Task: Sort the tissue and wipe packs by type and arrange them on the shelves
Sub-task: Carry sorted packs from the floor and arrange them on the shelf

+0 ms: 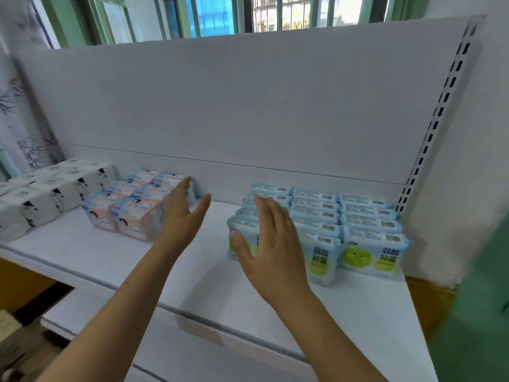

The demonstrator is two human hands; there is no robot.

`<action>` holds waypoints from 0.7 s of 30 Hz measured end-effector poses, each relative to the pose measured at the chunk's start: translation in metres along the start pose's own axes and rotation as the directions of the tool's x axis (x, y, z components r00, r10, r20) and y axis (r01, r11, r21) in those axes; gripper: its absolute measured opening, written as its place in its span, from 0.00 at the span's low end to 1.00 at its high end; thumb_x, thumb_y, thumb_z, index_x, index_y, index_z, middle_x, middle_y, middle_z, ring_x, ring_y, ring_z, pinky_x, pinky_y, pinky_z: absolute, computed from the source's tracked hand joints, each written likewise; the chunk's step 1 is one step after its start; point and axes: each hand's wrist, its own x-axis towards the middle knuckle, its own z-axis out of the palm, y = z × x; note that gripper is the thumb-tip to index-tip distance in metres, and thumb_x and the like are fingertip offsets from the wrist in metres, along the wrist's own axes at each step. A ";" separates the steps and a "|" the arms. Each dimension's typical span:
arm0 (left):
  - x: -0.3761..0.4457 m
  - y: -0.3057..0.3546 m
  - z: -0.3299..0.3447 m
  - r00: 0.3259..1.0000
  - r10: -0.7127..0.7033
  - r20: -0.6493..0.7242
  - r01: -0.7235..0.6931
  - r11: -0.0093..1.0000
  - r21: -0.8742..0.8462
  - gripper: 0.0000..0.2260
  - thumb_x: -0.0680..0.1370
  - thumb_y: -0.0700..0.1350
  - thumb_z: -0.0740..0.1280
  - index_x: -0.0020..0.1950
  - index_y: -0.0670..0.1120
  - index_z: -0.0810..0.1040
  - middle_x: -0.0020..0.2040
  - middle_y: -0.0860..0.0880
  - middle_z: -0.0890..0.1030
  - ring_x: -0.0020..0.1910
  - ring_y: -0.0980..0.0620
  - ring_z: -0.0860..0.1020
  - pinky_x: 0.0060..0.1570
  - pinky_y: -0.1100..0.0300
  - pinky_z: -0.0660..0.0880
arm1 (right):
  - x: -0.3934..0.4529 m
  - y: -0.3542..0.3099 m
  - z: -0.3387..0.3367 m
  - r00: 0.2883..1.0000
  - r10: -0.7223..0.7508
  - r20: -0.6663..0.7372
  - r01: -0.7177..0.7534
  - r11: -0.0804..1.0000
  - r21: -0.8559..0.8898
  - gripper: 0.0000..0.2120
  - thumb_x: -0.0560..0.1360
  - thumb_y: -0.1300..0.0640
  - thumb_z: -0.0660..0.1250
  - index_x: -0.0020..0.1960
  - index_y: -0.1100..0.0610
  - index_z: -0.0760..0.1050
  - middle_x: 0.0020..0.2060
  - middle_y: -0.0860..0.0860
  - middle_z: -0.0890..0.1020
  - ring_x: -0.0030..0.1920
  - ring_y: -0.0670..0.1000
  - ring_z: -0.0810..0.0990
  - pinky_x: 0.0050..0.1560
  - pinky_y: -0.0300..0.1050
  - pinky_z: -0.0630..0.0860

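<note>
shelf: white metal shelf (192,271), white back panel (248,106) behind it, slotted upright (440,119) at far right
white packs: white tissue packs with black print (41,194), rows at far left of the shelf, running off the left edge of view
pink packs: pink-and-blue tissue packs (132,202), two columns, just right of the white packs, a narrow gap between the groups
blue packs: light-blue wipe packs with green circle on the front (358,224), three columns standing upright at right of the shelf, barcodes facing up, rightmost column near the slotted upright
gap: bare shelf between the pink group and the blue group, both hands over it
left hand: left hand (181,216) at the right side of the pink packs, fingers straight and slightly spread, thumb out to the right; fingertips at the far right pack of the group, contact cannot be told (motion blur)
right hand: right hand (270,244) at the left column of the blue packs, fingers straight and close together lying over the tops, thumb on the front face of the nearest pack; nothing gripped
lower shelf: second white shelf (165,340) near and below, blurred
background: green-framed window with bars (248,15) above the back panel
</note>
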 end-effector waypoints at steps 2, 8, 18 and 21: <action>-0.002 -0.003 -0.019 0.999 -0.045 -0.025 0.046 0.999 0.027 0.31 0.80 0.58 0.65 0.80 0.47 0.61 0.77 0.47 0.67 0.74 0.48 0.67 0.74 0.46 0.66 | 0.004 -0.019 0.017 0.994 -0.091 0.065 0.086 0.994 0.069 0.34 0.79 0.36 0.51 0.79 0.53 0.57 0.77 0.52 0.63 0.77 0.50 0.56 0.76 0.41 0.45; -0.045 -0.025 -0.108 0.975 -0.116 -0.187 0.153 0.969 0.195 0.27 0.82 0.55 0.63 0.79 0.47 0.64 0.75 0.47 0.70 0.72 0.50 0.69 0.71 0.52 0.67 | -0.014 -0.080 0.062 0.894 -0.294 0.338 0.197 0.936 0.293 0.36 0.80 0.37 0.53 0.81 0.52 0.47 0.80 0.51 0.56 0.78 0.49 0.53 0.75 0.39 0.48; -0.213 -0.075 -0.290 0.881 -0.312 -0.355 0.419 0.864 0.280 0.26 0.83 0.56 0.62 0.79 0.50 0.62 0.75 0.51 0.68 0.72 0.51 0.68 0.67 0.55 0.68 | -0.119 -0.213 0.087 0.711 -0.531 0.461 0.275 0.813 0.513 0.34 0.80 0.37 0.54 0.81 0.48 0.48 0.79 0.46 0.57 0.78 0.45 0.56 0.77 0.46 0.58; -0.276 -0.093 -0.351 0.832 -0.376 -0.409 0.507 0.814 0.284 0.27 0.83 0.58 0.61 0.79 0.51 0.61 0.76 0.50 0.68 0.73 0.50 0.68 0.68 0.53 0.68 | -0.167 -0.267 0.100 0.658 -0.567 0.496 0.280 0.795 0.538 0.34 0.80 0.35 0.52 0.81 0.45 0.48 0.79 0.45 0.57 0.78 0.47 0.56 0.77 0.48 0.59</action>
